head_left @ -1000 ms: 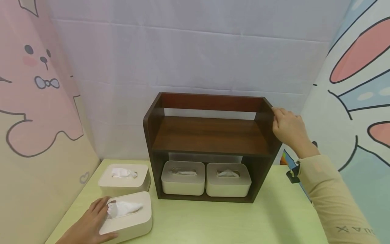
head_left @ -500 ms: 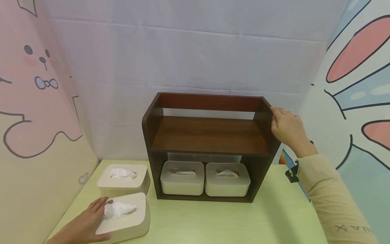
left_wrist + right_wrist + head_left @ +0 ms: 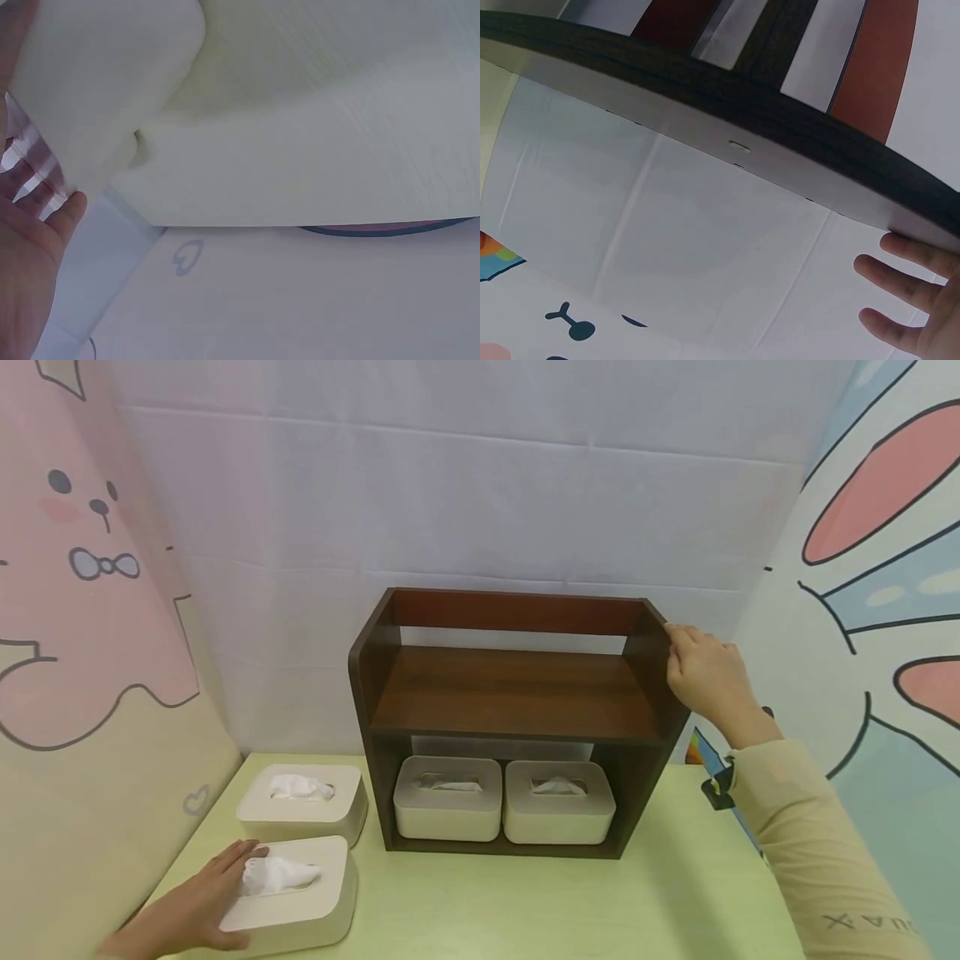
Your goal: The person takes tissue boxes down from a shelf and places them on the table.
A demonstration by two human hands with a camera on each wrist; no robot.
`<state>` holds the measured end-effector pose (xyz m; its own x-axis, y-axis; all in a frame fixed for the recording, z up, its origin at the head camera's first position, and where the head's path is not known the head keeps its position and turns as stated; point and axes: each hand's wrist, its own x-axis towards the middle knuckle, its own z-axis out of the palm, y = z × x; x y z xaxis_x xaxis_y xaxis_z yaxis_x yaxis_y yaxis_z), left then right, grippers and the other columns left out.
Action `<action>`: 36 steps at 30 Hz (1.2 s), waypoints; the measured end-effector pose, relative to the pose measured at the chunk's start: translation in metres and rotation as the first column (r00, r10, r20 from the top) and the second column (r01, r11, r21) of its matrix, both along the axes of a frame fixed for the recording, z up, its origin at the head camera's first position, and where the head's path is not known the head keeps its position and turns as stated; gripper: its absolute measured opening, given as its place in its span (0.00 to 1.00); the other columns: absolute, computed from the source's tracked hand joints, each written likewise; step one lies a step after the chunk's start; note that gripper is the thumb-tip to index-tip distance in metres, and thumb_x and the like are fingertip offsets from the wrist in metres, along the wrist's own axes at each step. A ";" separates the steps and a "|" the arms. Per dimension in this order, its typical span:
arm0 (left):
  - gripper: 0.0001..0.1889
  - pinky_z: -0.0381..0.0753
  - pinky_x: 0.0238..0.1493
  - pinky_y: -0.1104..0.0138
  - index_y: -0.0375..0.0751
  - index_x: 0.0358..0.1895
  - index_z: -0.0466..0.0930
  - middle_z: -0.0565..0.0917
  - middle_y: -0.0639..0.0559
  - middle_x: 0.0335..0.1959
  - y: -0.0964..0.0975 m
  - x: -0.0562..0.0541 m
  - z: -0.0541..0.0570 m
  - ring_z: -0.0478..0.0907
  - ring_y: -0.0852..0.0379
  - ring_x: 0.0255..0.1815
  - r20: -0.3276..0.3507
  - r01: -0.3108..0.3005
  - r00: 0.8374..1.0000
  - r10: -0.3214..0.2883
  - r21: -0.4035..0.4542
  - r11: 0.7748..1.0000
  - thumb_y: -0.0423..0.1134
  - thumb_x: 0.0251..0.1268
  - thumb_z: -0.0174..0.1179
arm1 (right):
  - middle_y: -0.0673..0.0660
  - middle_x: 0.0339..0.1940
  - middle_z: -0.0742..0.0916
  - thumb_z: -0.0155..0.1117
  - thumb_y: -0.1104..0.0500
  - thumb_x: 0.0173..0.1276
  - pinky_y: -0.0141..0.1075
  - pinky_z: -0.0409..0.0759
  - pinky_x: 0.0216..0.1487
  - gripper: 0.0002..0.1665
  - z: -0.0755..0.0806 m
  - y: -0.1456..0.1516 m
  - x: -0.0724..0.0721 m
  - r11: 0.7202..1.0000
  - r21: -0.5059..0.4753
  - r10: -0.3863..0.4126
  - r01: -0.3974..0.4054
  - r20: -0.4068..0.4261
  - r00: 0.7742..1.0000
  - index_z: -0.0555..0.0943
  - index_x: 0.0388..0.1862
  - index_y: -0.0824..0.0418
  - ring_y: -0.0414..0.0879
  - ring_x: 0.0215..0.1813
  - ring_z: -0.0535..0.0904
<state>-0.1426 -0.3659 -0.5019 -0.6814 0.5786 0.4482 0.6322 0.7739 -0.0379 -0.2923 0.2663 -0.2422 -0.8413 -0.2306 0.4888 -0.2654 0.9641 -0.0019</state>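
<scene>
Across its left end, my left hand (image 3: 195, 897) holds a cream tissue box (image 3: 300, 902), thumb along the near side and fingers at the far corner. White tissue sticks up from its slot. In the left wrist view the fingers (image 3: 66, 217) meet the box's edge. Behind stands a second tissue box (image 3: 300, 810). My right hand (image 3: 708, 677) rests against the upper right edge of a dark brown two-tier shelf (image 3: 517, 693). Its fingers (image 3: 896, 281) look straight and spread in the right wrist view; the thumb is hidden there.
Two more tissue boxes, a left one (image 3: 447, 810) and a right one (image 3: 558, 814), sit side by side on the shelf's lower tier. Everything stands on a pale green table (image 3: 525, 910). A white cloth (image 3: 480, 485) hangs behind, with cartoon-printed walls at both sides.
My left hand and the tissue box it holds have shifted left and slightly nearer. The right hand stays at the shelf's edge, and the other boxes keep their places.
</scene>
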 end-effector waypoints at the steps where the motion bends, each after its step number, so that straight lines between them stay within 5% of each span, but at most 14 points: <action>1: 0.55 0.32 0.63 0.88 0.29 0.54 0.66 0.57 0.55 0.67 -0.002 -0.001 0.000 0.29 0.74 0.71 0.009 0.010 1.000 -0.010 0.001 1.000 0.60 0.14 0.74 | 0.71 0.57 0.75 0.38 0.62 0.68 0.62 0.69 0.43 0.25 0.000 0.000 0.000 1.000 -0.001 0.001 -0.001 -0.002 1.000 0.67 0.61 0.70 0.69 0.54 0.71; 6: 0.55 0.31 0.64 0.86 0.26 0.51 0.66 0.38 0.68 0.71 -0.009 -0.005 0.001 0.27 0.72 0.71 0.037 0.062 0.997 -0.062 0.012 0.998 0.55 0.09 0.76 | 0.71 0.57 0.75 0.39 0.62 0.68 0.62 0.69 0.42 0.25 -0.002 0.001 0.001 1.000 -0.006 0.014 -0.014 -0.006 1.000 0.67 0.61 0.70 0.69 0.53 0.71; 15: 0.60 0.31 0.58 0.91 0.33 0.57 0.65 0.60 0.54 0.65 -0.020 -0.009 0.003 0.25 0.80 0.67 0.109 -0.034 0.993 0.034 -0.004 0.999 0.51 0.00 0.77 | 0.71 0.57 0.75 0.39 0.62 0.67 0.62 0.70 0.41 0.25 -0.001 0.000 0.001 1.000 -0.003 0.018 -0.018 -0.022 1.000 0.67 0.61 0.71 0.69 0.53 0.72; 23: 0.59 0.32 0.58 0.92 0.33 0.56 0.67 0.44 0.71 0.70 -0.025 -0.011 0.004 0.27 0.82 0.66 0.088 -0.025 0.996 0.024 0.008 1.000 0.50 -0.02 0.77 | 0.71 0.57 0.75 0.39 0.62 0.68 0.62 0.70 0.41 0.25 -0.001 0.000 0.001 1.000 -0.002 0.009 -0.009 -0.006 1.000 0.66 0.62 0.70 0.68 0.54 0.71; 32: 0.58 0.33 0.56 0.93 0.35 0.56 0.68 0.50 0.69 0.70 -0.027 -0.011 0.004 0.31 0.86 0.64 0.086 -0.060 0.995 0.060 -0.005 0.998 0.54 0.00 0.77 | 0.71 0.58 0.75 0.39 0.62 0.68 0.62 0.70 0.42 0.25 0.000 -0.001 0.001 1.000 0.000 0.011 -0.011 0.000 1.000 0.66 0.62 0.70 0.68 0.55 0.71; 34: 0.58 0.40 0.57 0.92 0.36 0.55 0.69 0.50 0.70 0.70 -0.027 -0.009 0.005 0.34 0.87 0.63 0.069 -0.079 0.994 0.079 -0.005 0.997 0.57 0.01 0.76 | 0.71 0.57 0.75 0.39 0.62 0.68 0.62 0.70 0.41 0.25 0.000 -0.001 0.001 1.000 -0.001 0.014 -0.015 -0.006 1.000 0.66 0.61 0.71 0.68 0.55 0.71; 36: 0.59 0.61 0.57 0.83 0.35 0.57 0.68 0.56 0.63 0.69 -0.025 -0.007 0.009 0.45 0.70 0.71 0.104 -0.113 0.988 0.112 0.002 0.994 0.59 0.04 0.75 | 0.71 0.57 0.75 0.39 0.62 0.67 0.62 0.70 0.41 0.25 0.000 -0.002 0.001 1.000 -0.001 0.017 -0.017 -0.009 1.000 0.67 0.61 0.71 0.68 0.55 0.71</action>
<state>-0.1495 -0.3909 -0.4930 -0.7852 0.4920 0.3761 0.5410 0.8405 0.0297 -0.2912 0.2647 -0.2424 -0.8328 -0.2440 0.4969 -0.2816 0.9595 -0.0008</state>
